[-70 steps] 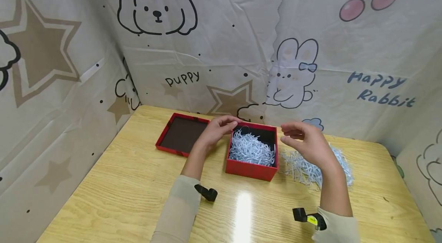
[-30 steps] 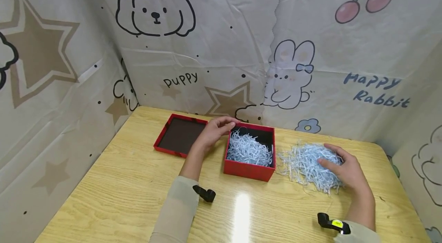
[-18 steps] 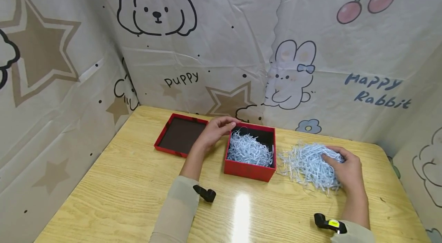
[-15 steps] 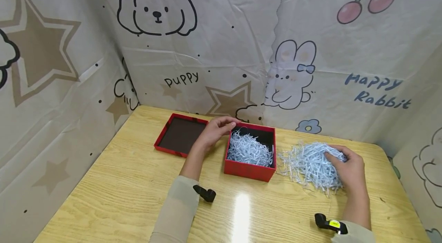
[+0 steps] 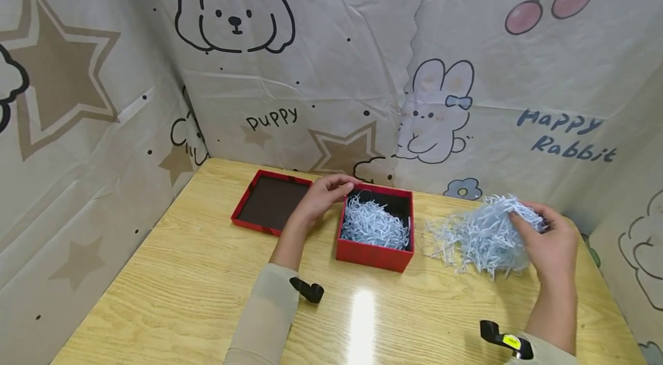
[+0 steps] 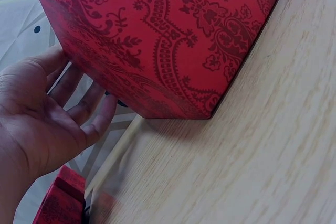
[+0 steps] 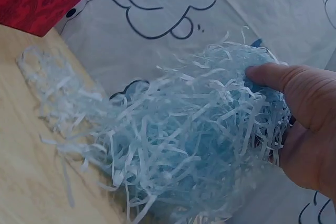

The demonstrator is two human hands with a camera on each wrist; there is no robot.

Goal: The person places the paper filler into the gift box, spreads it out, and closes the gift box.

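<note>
A red patterned box (image 5: 375, 254) with a black inside holds pale blue shredded paper (image 5: 374, 225). My left hand (image 5: 323, 197) rests at its back left corner, thumb at the rim. The left wrist view shows the fingers of that hand (image 6: 44, 108) loosely bent along the box's edge. To the right of the box, my right hand (image 5: 551, 241) grips a tangled clump of the same shredded paper (image 5: 489, 235). In the right wrist view the thumb presses into the clump's top (image 7: 199, 114), and loose strands trail toward the table; the other fingers are mostly hidden.
The box's red lid (image 5: 271, 202) lies upturned, dark lining showing, left of my left hand. The wooden table (image 5: 207, 290) ends at a printed curtain (image 5: 290, 83) behind and on both sides.
My right hand first moves from beside the box to the loose shredded paper, closes on it, then draws the clump up and right. My left hand and the box stay put.
</note>
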